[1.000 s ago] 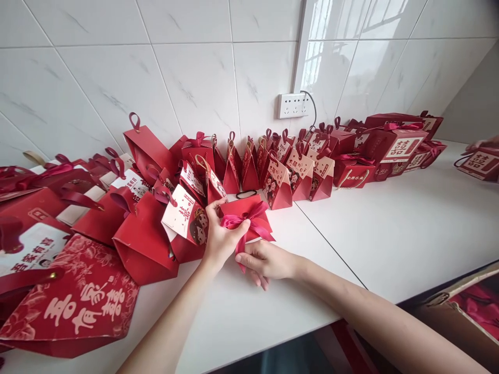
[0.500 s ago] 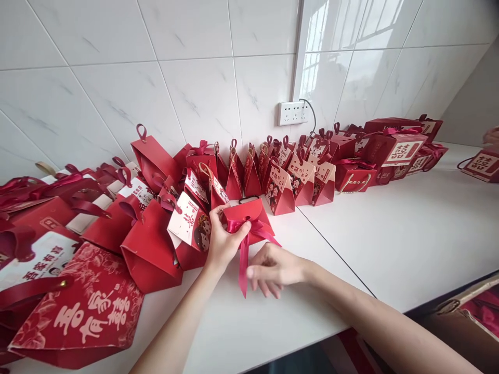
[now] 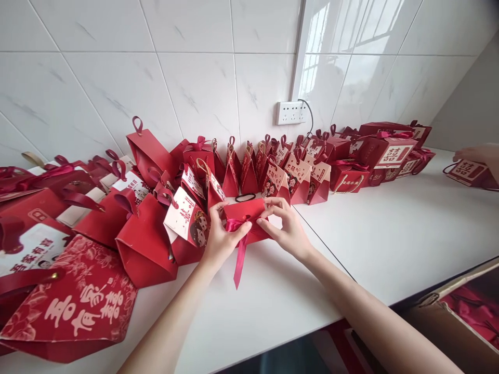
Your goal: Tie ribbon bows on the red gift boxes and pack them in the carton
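A small red gift box [image 3: 245,209] sits on the white table in front of me, a pink-red ribbon [image 3: 240,262] across its front with one tail hanging down. My left hand [image 3: 225,234] grips the box's left side, thumb pressed on the ribbon. At the right side, my right hand [image 3: 286,227] pinches the box's edge with thumb and fingers; whether ribbon is also caught there is hidden. Just behind the box shows a thin black loop [image 3: 245,197]. Left of my left hand stands a white-and-red gift box [image 3: 186,221] with a printed cartoon figure.
Many red gift boxes [image 3: 146,241] crowd the left and back of the white table [image 3: 374,223]. A socket strip [image 3: 291,112] is on the tiled wall. Another person's hand [image 3: 481,151] rests on a box at far right. A cardboard carton [image 3: 436,311] stands lower right.
My right hand has moved up from below the ribbon tail to the box's right edge and closed there. My left hand keeps its hold. The view has shifted slightly.
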Demonstrator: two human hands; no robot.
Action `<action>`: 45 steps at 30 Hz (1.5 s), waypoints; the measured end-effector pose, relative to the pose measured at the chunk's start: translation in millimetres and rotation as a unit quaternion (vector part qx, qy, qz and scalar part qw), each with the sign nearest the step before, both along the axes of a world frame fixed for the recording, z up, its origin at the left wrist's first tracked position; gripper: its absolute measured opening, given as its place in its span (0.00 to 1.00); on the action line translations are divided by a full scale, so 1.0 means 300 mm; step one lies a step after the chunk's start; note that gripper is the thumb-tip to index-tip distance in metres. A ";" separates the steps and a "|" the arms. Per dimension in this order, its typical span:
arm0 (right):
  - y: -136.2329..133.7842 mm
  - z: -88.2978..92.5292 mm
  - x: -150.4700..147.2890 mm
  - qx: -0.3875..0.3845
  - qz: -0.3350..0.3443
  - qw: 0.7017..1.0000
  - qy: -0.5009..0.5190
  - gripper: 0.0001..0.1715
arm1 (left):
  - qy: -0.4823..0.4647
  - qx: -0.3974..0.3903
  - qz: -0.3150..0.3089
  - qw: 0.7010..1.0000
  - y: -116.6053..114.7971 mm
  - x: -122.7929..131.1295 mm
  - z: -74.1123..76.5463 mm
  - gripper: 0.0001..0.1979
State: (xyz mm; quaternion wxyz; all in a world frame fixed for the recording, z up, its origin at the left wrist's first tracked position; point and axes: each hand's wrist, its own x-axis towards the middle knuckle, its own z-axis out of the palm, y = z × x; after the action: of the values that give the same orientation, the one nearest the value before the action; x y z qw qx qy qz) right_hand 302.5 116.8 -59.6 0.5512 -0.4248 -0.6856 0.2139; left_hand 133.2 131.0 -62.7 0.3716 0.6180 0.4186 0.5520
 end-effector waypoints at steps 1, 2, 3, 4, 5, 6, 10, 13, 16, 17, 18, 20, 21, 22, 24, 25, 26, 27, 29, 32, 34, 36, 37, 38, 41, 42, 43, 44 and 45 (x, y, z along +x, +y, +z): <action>0.001 -0.001 0.000 -0.013 0.004 1.000 0.017 0.12 | -0.004 -0.005 -0.013 1.000 -0.003 0.001 0.003 0.30; 0.002 -0.001 0.001 -0.028 0.005 0.999 0.034 0.12 | -0.007 -0.009 -0.025 1.000 -0.006 0.002 0.006 0.30; 0.003 0.000 0.001 -0.042 0.005 0.998 0.050 0.13 | -0.007 -0.013 -0.033 0.999 -0.009 0.002 0.008 0.31; 0.003 0.003 0.002 -0.054 0.005 0.997 0.063 0.14 | -0.005 -0.016 -0.038 0.999 -0.011 0.003 0.010 0.31; 0.004 0.005 0.002 -0.066 0.006 0.995 0.077 0.14 | -0.003 -0.017 -0.040 0.999 -0.012 0.004 0.011 0.32; 0.004 0.008 0.001 -0.076 0.009 0.993 0.092 0.15 | 0.001 -0.017 -0.043 0.999 -0.013 0.004 0.011 0.32; 0.006 0.013 -0.001 -0.100 0.013 0.983 0.151 0.18 | 0.012 -0.010 -0.053 0.998 -0.012 0.005 0.010 0.33; 0.004 0.012 -0.003 -0.091 0.000 0.984 0.153 0.18 | 0.018 -0.006 -0.049 0.999 -0.012 0.004 0.008 0.32; 0.001 0.009 -0.005 -0.084 0.003 0.985 0.149 0.17 | 0.020 0.000 -0.043 0.999 -0.015 0.009 0.002 0.31; 0.000 0.007 -0.006 -0.083 0.006 0.985 0.153 0.18 | 0.021 0.010 -0.033 0.999 -0.016 0.012 -0.002 0.32; 0.001 0.005 -0.007 -0.083 0.008 0.984 0.159 0.18 | 0.021 0.028 -0.020 0.999 -0.017 0.016 -0.006 0.33; 0.003 0.002 -0.008 -0.083 0.012 0.982 0.171 0.18 | 0.012 0.075 0.022 0.997 -0.017 0.023 -0.014 0.34; 0.005 0.000 -0.008 -0.084 0.013 0.981 0.175 0.18 | 0.007 0.095 0.051 0.994 -0.016 0.024 -0.017 0.32; 0.007 -0.002 -0.009 -0.084 0.015 0.980 0.177 0.18 | 0.007 0.107 0.078 0.991 -0.014 0.024 -0.019 0.30; 0.010 -0.004 -0.008 -0.086 0.017 0.980 0.179 0.17 | 0.020 0.113 0.121 0.986 -0.010 0.019 -0.019 0.21; 0.012 -0.004 -0.007 -0.088 0.018 0.979 0.181 0.17 | 0.033 0.114 0.133 0.984 -0.007 0.015 -0.018 0.16; 0.014 -0.005 -0.007 -0.090 0.020 0.979 0.182 0.17 | 0.049 0.119 0.140 0.982 -0.006 0.011 -0.016 0.12; 0.015 -0.005 -0.006 -0.091 0.021 0.978 0.185 0.17 | 0.066 0.127 0.145 0.979 -0.005 0.008 -0.014 0.11; 0.016 -0.005 -0.006 -0.094 0.022 0.977 0.188 0.17 | 0.095 0.150 0.156 0.972 -0.004 0.004 -0.011 0.11; 0.019 -0.004 -0.004 -0.101 0.017 0.976 0.194 0.18 | 0.118 0.161 0.176 0.964 -0.004 0.005 -0.013 0.11; 0.021 -0.003 -0.001 -0.110 0.014 0.972 0.206 0.19 | 0.120 0.159 0.183 0.963 -0.002 0.007 -0.018 0.12; 0.025 -0.004 0.002 -0.122 0.017 0.967 0.224 0.20 | 0.118 0.156 0.183 0.963 0.000 0.007 -0.024 0.12; 0.027 -0.005 0.005 -0.130 0.019 0.963 0.234 0.21 | 0.115 0.153 0.179 0.965 0.002 0.007 -0.025 0.12; 0.030 -0.008 0.007 -0.138 0.021 0.960 0.245 0.21 | 0.110 0.150 0.175 0.967 0.003 0.007 -0.027 0.13; 0.041 -0.019 0.010 -0.161 0.034 0.944 0.285 0.21 | 0.094 0.132 0.165 0.973 0.003 0.010 -0.025 0.12; 0.044 -0.023 0.010 -0.169 0.043 0.937 0.302 0.21 | 0.089 0.126 0.166 0.974 0.002 0.011 -0.023 0.11; 0.047 -0.026 0.010 -0.176 0.052 0.930 0.319 0.21 | 0.086 0.120 0.171 0.974 0.002 0.013 -0.021 0.10; 0.049 -0.028 0.009 -0.185 0.061 0.922 0.334 0.21 | 0.084 0.112 0.177 0.974 0.001 0.015 -0.018 0.09; 0.049 -0.029 0.008 -0.195 0.068 0.915 0.346 0.22 | 0.080 0.104 0.183 0.974 0.000 0.016 -0.016 0.08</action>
State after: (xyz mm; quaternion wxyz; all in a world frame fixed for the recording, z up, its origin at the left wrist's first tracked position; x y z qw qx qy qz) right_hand 304.8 131.5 -68.3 0.6446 -0.3758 -0.4238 0.5135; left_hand 138.1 131.1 -67.5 0.1632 0.6084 0.4937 0.5996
